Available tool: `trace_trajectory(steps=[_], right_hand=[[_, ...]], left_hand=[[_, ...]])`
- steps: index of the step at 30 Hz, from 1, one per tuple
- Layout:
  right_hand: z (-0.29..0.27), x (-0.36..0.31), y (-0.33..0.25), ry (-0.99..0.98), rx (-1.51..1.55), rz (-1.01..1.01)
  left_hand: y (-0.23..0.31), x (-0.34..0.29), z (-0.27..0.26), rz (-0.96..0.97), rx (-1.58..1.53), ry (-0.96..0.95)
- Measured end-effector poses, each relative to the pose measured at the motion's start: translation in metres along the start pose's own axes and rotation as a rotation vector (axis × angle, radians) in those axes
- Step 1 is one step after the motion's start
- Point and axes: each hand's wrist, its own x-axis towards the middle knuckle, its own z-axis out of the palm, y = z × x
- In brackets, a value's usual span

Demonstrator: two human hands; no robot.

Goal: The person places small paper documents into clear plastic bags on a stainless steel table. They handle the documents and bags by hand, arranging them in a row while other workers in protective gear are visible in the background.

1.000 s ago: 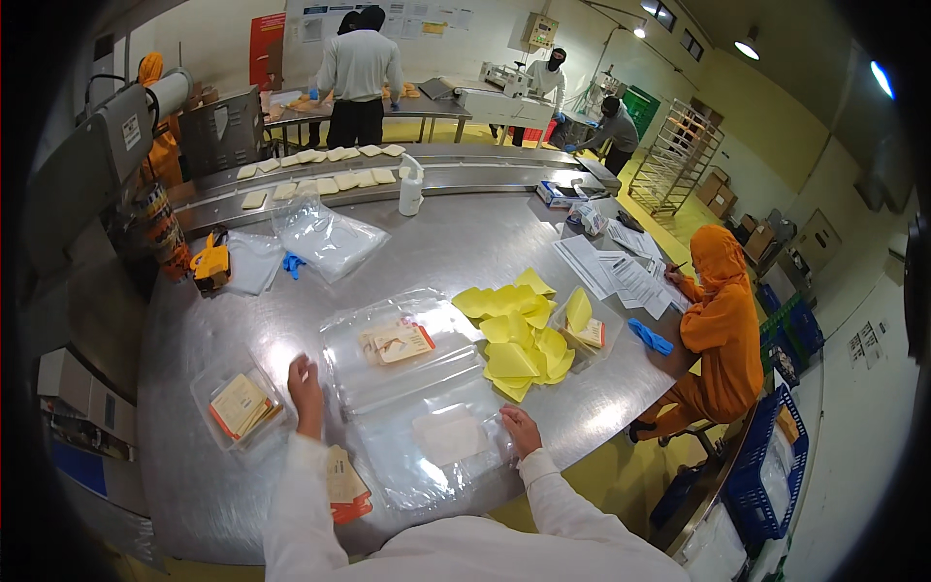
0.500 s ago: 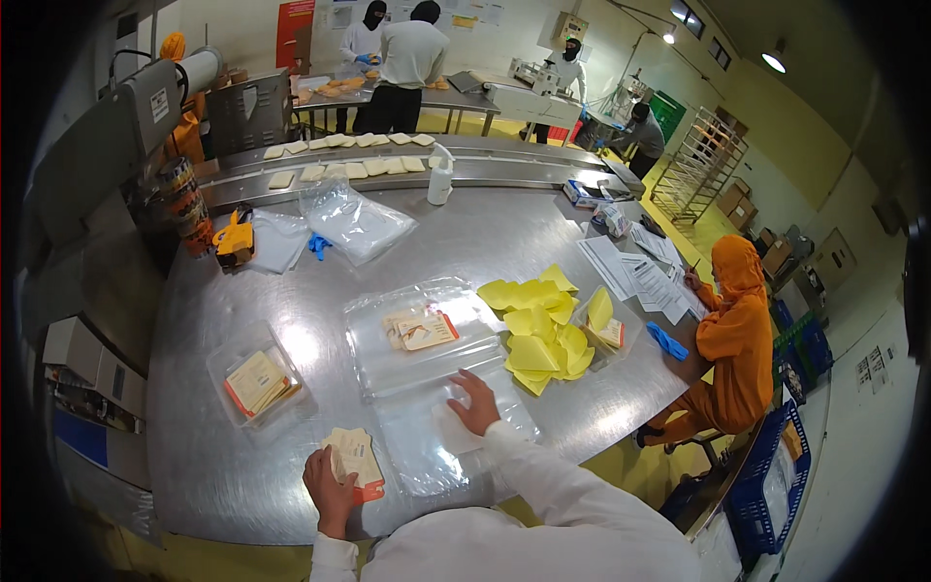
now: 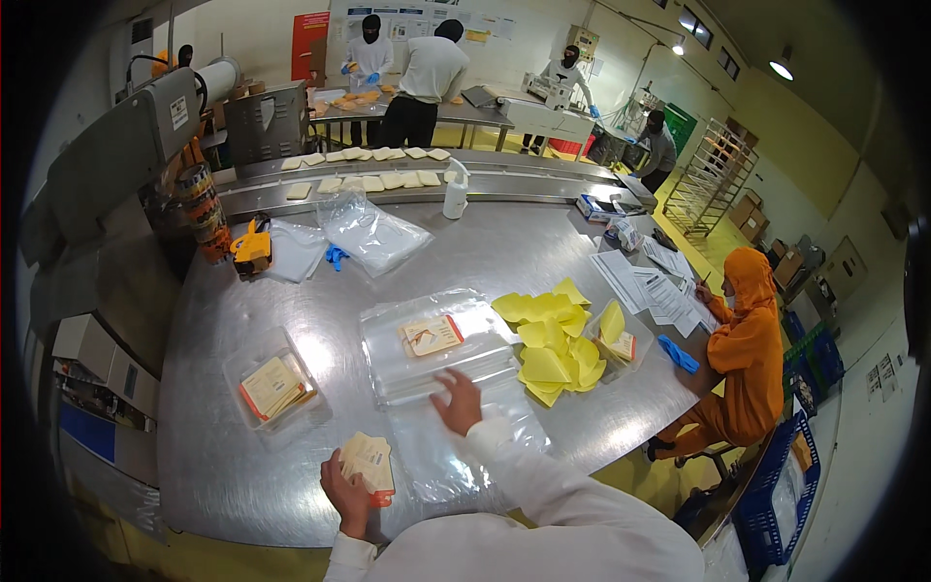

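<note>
My left hand (image 3: 347,493) is closed round the edge of a small fanned stack of cream printed cards (image 3: 367,462) with red ends, at the table's near edge. To its right, my right hand (image 3: 458,404) is open, fingers spread, over the clear plastic bags (image 3: 441,466) lying flat. Just beyond those fingers, a single printed card (image 3: 432,336) with a red end lies on the upper part of the bags; whether it is inside one I cannot tell. More such cards (image 3: 273,388) fill a clear plastic tub (image 3: 312,361) on the left.
Yellow folded sheets (image 3: 551,354) are heaped right of the bags, beside another tub of cards (image 3: 613,341). A spray bottle (image 3: 455,194), tape dispenser (image 3: 252,250) and plastic bags (image 3: 373,238) stand farther off. A person in orange (image 3: 745,339) sits at the right, by papers (image 3: 659,291).
My right hand has shifted left across the bags, fingers still spread. My left hand keeps hold of the cards. The whole view has swung slightly.
</note>
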Motion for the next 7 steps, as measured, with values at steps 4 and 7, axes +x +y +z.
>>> trace_trajectory(steps=[4,7], right_hand=[[0.018,-0.059,-0.042,-0.142,0.351,-0.041],[0.018,-0.085,-0.061,-0.382,0.334,0.017]], left_hand=[[-0.026,0.008,0.004,-0.022,-0.125,0.050],[-0.016,0.012,-0.003,-0.112,-0.115,0.044]])
